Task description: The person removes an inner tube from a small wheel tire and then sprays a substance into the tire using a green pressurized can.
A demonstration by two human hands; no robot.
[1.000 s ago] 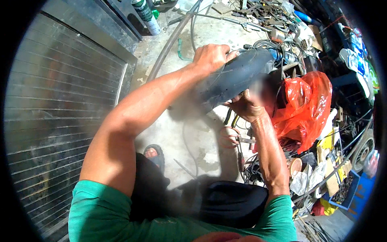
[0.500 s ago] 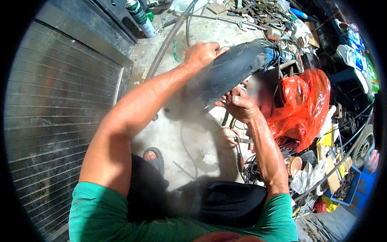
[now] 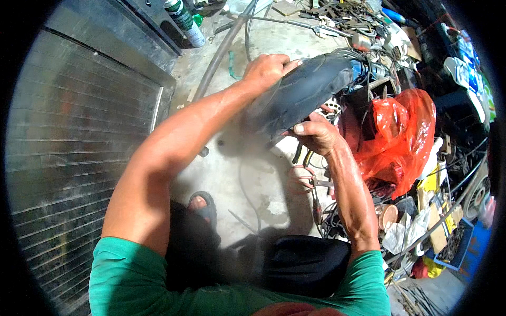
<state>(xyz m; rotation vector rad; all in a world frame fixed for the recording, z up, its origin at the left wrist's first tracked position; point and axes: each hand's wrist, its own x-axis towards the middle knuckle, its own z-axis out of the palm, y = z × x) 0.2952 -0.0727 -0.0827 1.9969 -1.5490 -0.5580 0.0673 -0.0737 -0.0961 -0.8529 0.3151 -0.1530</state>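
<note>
Lying between the two hands, the black tyre (image 3: 311, 84) fills the far middle of my view, its tread turned up toward the camera and running from near left to far right; its near-left end is blurred. The left hand (image 3: 270, 69) is at the tyre's left, far side, thumb against the rubber, its fingers curled out of my sight, so I can't tell whether they clamp the edge. The right hand (image 3: 319, 134) is at the near, right side. Half a second ago its thumb stood up off the tyre; now it points left to the near edge, while the left hand has hardly shifted. I take that as a fresh placing of the right hand. Its fingers are partly hidden, so I can't say how firmly they hold.

Farther out, a red plastic bag (image 3: 406, 142) bulges to the right, and pink-handled scissors (image 3: 322, 183) lie nearer me on the concrete floor (image 3: 226, 174). A green-and-white spray can (image 3: 184, 23) stands far left by a ribbed metal panel (image 3: 89, 116). Its printing is too small for me to read, as are the markings on blue-and-white packages (image 3: 464, 73) at far right.
</note>
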